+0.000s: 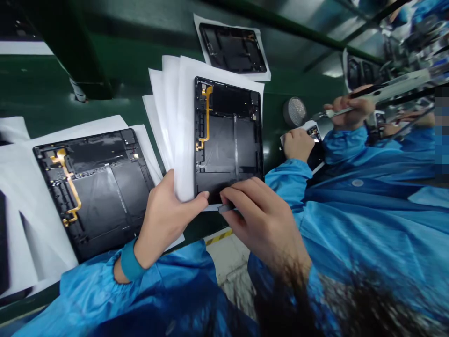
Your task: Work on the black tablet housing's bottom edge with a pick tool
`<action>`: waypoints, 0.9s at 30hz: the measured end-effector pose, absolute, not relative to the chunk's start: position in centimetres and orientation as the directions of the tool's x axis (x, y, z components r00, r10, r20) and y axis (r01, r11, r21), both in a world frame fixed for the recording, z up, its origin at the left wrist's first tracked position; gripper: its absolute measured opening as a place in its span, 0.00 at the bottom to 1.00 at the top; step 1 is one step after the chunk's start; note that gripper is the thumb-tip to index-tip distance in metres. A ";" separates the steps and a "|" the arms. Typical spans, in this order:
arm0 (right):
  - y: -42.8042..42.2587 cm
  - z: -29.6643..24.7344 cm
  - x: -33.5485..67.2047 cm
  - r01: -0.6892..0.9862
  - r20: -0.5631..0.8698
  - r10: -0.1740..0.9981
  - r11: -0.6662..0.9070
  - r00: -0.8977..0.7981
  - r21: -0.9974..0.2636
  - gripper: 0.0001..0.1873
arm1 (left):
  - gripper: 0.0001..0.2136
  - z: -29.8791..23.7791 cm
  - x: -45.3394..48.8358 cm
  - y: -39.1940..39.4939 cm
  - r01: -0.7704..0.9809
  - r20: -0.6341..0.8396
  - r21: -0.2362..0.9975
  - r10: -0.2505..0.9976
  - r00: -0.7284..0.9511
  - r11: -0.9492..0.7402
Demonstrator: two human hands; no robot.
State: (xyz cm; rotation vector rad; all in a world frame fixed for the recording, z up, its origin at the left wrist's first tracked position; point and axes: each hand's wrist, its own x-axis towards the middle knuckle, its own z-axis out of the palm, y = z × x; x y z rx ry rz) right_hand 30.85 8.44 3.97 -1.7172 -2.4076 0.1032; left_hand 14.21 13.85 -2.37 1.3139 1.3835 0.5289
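A black tablet housing (228, 140) with a gold flex cable (206, 117) along one edge lies on a stack of white paper sheets (168, 112). My left hand (163, 220) grips the sheets near the housing's lower corner and wears a blue wristband (130, 260). My right hand (263, 220) is shut on a small grey tool (226, 208), whose tip sits at the housing's lower edge. A second black housing (94, 192) with a gold flex cable lies on paper beside my left hand.
A third black housing (233, 47) lies on paper at the far side of the green workbench (45, 89). A co-worker's hands (347, 107) in blue sleeves work at the right, one holding a white tool. A round mesh grille (294, 111) stands between us.
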 end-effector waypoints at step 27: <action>5.5 1.4 29.5 0.976 0.209 0.962 0.198 -0.176 -0.089 0.22 | 0.23 -3.2 14.4 13.3 0.402 -0.301 0.891 0.936 0.179 0.210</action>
